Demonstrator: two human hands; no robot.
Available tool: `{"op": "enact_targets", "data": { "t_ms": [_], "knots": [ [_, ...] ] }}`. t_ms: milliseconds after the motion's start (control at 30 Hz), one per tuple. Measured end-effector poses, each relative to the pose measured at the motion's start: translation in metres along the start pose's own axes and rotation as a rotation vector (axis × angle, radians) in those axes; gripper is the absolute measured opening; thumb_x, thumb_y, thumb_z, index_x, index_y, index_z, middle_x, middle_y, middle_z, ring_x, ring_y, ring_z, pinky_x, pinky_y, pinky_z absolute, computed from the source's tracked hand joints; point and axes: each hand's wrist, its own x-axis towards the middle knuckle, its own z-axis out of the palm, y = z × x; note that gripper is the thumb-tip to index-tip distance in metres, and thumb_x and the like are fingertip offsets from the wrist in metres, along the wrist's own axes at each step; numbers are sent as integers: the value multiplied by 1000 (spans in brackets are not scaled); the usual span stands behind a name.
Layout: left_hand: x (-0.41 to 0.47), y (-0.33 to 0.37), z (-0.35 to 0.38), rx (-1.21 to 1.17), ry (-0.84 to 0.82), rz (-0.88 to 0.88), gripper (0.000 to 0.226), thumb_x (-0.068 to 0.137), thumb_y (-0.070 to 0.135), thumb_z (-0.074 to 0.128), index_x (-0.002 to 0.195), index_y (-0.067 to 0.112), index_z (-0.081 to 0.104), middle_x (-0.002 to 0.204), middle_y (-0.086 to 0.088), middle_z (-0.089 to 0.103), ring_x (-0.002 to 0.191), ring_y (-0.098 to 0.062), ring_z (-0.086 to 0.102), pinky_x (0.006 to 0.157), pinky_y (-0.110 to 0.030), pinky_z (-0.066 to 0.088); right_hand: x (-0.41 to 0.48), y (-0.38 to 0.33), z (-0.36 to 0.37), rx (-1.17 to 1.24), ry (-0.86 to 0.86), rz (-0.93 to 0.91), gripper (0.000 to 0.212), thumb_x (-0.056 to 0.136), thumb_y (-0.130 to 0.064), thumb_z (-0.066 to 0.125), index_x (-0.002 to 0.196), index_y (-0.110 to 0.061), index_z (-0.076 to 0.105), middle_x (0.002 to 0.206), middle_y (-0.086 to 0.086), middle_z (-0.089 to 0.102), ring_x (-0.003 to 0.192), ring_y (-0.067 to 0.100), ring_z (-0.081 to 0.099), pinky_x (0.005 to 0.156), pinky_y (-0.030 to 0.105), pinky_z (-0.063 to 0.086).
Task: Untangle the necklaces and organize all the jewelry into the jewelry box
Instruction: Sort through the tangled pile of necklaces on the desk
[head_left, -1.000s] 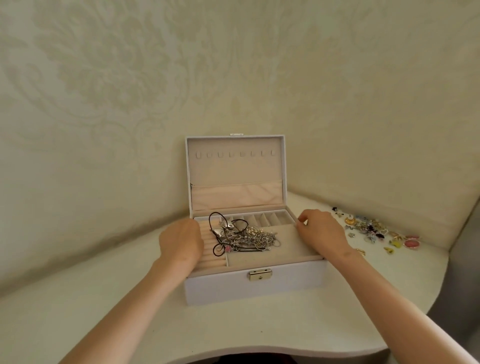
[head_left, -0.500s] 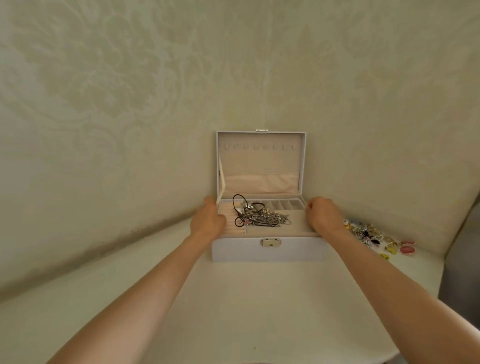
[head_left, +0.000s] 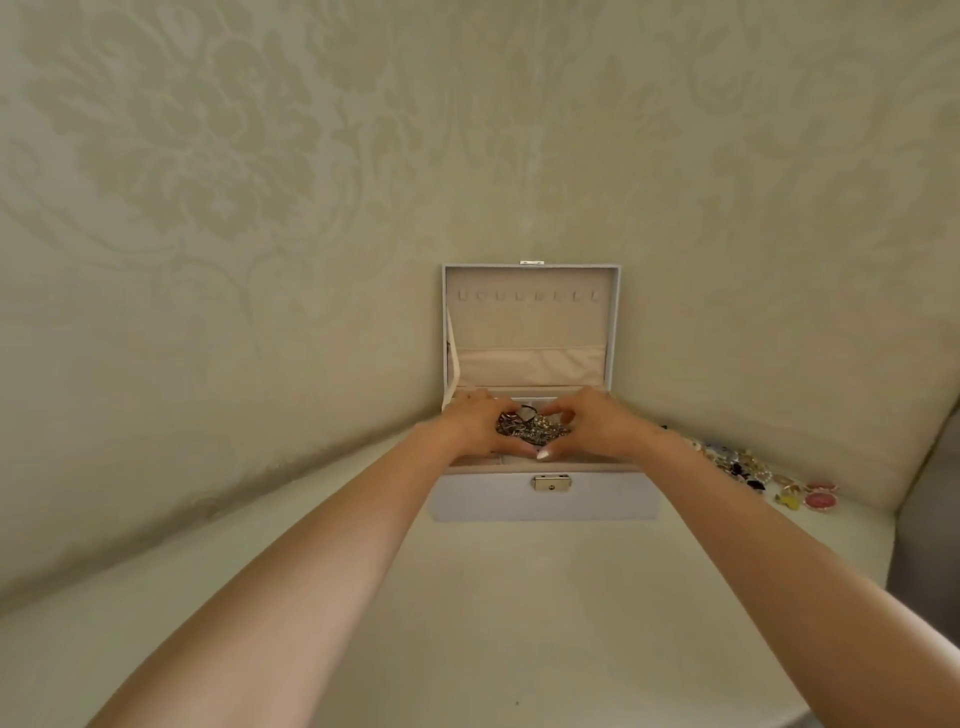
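A white jewelry box (head_left: 540, 501) stands open against the wall, its lid upright with a row of hooks and a beige pocket. A tangled bunch of silver and dark necklaces (head_left: 530, 428) lies in the box's top tray. My left hand (head_left: 475, 426) and my right hand (head_left: 597, 428) cup the bunch from both sides, fingers curled around it and thumbs meeting in front. The tray's compartments are mostly hidden behind my hands.
Several small colourful earrings and charms (head_left: 753, 473) lie scattered on the white table (head_left: 467, 597) to the right of the box. Patterned wallpaper rises right behind the box. A grey surface (head_left: 930, 519) borders the table on the right.
Both hands left the box's sides and came together around the necklace bunch in the tray. The view has pulled back and my arms stretch farther out.
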Motion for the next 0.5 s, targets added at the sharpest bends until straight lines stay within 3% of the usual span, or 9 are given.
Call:
{"op": "enact_targets", "data": {
  "t_ms": [100,233,300,400,500],
  "knots": [
    [2,5,-1,-77,55,44,55,82,44,67,131,25,51,127,-13,45,123,-31,39,105,-36,30,6,-1,7,-4,37,-13,52,70,-38,80,118,-26,64,107,0,65,100,16,59,87,28,45],
    [-2,13,2,-170,135,100,37,86,21,65,121,13,55,121,-15,48,111,-30,51,83,-27,36,12,-7,16,-4,99,-35,21,78,-21,74,96,-24,63,99,2,66,95,22,60,81,34,45],
    [-6,12,1,-154,165,131,33,84,18,65,116,12,57,118,-15,53,107,-30,54,79,-27,38,11,-9,16,52,86,-43,19,77,-13,73,91,-21,62,93,5,66,91,25,61,76,32,45],
    [-18,13,-9,-265,273,158,27,79,13,69,105,10,60,103,-11,62,95,-26,58,77,-30,43,-2,-20,4,295,136,-57,19,78,-2,73,93,-9,64,77,2,58,66,14,55,54,13,43],
    [-45,26,-34,-482,385,160,19,80,8,68,94,16,57,86,-4,62,70,-19,57,61,-25,45,-24,-41,-24,486,173,-79,16,78,1,71,89,-8,64,75,1,58,58,8,55,49,15,46]
  ]
}}
